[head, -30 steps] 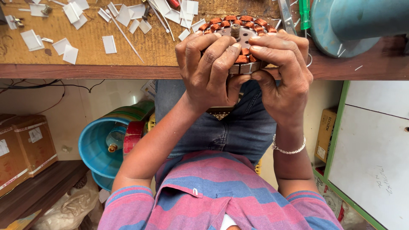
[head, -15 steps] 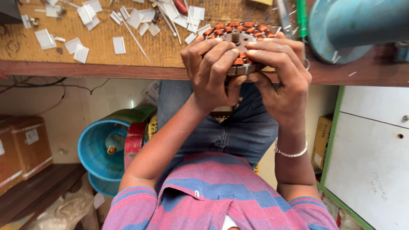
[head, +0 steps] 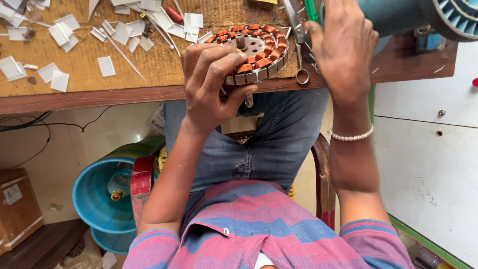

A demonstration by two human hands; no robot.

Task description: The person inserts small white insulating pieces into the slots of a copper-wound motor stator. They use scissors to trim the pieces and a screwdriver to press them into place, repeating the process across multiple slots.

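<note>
Two hands are at work at the near edge of our tabletop (head: 149, 94), and each does a different job. Our left hand (head: 211, 84) is closed around the round motor stator (head: 256, 47), fingers curled over its near rim and thumb underneath, so the ring of copper-coloured windings sits half on the wood and half over the edge. Held that way it seems propped at a slight tilt towards us, with its windings and centre shaft open to view and to reach.

Our right hand (head: 343, 47) is off the stator and lies flat to its right, fingers stretched towards the far side by the teal motor housing (head: 398, 17). Its fingertips run out of the top of the picture, so we cannot tell whether it grips anything. A pair of scissors (head: 298, 35) lies just between this hand and the stator, touching or nearly touching both, handy for either hand.

Farther left, many small white paper slips (head: 107, 65) and thin strips are scattered over the wood, well apart from the stator but within an arm's sweep. Below the tabletop, a blue bucket (head: 99, 199) stands on the floor at our left.
</note>
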